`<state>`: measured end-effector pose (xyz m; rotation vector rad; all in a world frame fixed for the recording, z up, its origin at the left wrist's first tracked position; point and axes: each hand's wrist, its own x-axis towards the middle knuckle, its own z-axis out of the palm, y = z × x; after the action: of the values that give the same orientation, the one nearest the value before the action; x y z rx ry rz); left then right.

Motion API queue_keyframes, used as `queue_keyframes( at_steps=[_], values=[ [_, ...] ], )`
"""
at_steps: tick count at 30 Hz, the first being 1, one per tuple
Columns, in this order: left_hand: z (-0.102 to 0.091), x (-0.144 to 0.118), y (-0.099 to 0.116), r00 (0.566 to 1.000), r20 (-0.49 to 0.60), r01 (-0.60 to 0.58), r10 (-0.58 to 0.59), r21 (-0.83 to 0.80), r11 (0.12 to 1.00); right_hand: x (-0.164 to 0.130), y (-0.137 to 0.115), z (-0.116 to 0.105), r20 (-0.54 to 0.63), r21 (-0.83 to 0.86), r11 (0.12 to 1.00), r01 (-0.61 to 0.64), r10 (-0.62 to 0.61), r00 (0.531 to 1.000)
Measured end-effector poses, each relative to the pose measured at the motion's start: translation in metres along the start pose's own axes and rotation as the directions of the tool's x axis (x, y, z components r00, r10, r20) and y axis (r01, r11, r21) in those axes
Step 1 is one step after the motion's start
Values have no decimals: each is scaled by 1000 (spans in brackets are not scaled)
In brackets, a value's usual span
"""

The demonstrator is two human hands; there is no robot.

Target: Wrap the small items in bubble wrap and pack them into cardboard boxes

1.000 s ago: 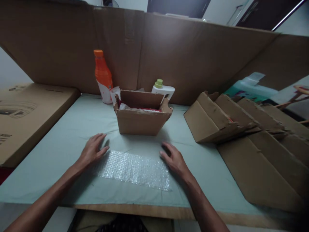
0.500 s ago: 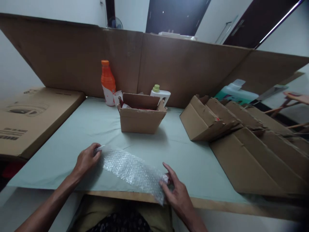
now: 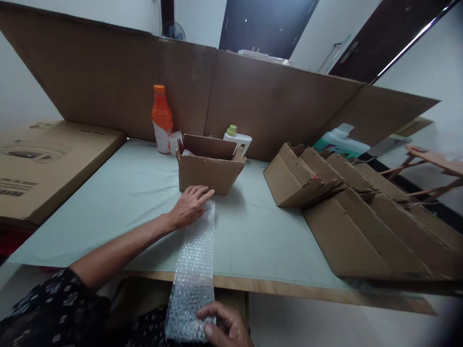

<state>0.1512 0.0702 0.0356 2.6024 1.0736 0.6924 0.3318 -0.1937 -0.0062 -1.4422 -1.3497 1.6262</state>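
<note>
A long strip of clear bubble wrap [image 3: 197, 265] runs lengthwise from the table toward me, its near end hanging past the front edge. At its far end is my left hand [image 3: 191, 205], fingers stretched forward over the wrap, just in front of the small open cardboard box [image 3: 208, 173]. The left thumb is hidden. My right hand [image 3: 229, 325] grips the strip's near right edge between thumb and fingers, below table level over my lap. Reddish contents inside the small box barely show.
Several open cardboard boxes [image 3: 350, 231] lean together on the right. Behind the small box stand an orange bottle [image 3: 162, 120] and a white bottle [image 3: 238, 139]. A teal liquid bottle [image 3: 340, 142] is behind the boxes. A large flat carton [image 3: 54, 168] lies left; a cardboard panel [image 3: 253, 96] closes the back.
The bubble wrap has turned from lying crosswise to pointing away from me. My left hand moved forward and right to the small box; my right hand came back toward my body.
</note>
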Motion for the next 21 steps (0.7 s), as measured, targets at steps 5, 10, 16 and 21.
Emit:
queue_keyframes(
  at_steps=[5,10,16,21],
  values=[
    [-24,-98,11,955,276,263,-110,-613,745,12,-21,4,1,466,885,-9,9,1000],
    [-11,-151,41,906,307,419,-293,-752,509,55,-46,-2,-66,693,719,62,-23,998],
    [22,-129,48,790,176,569,-587,-565,597,75,-37,-7,-254,554,816,164,-22,967],
    [27,-127,40,791,156,601,-591,-378,705,59,-18,-8,-335,-298,874,385,-473,815]
  ],
)
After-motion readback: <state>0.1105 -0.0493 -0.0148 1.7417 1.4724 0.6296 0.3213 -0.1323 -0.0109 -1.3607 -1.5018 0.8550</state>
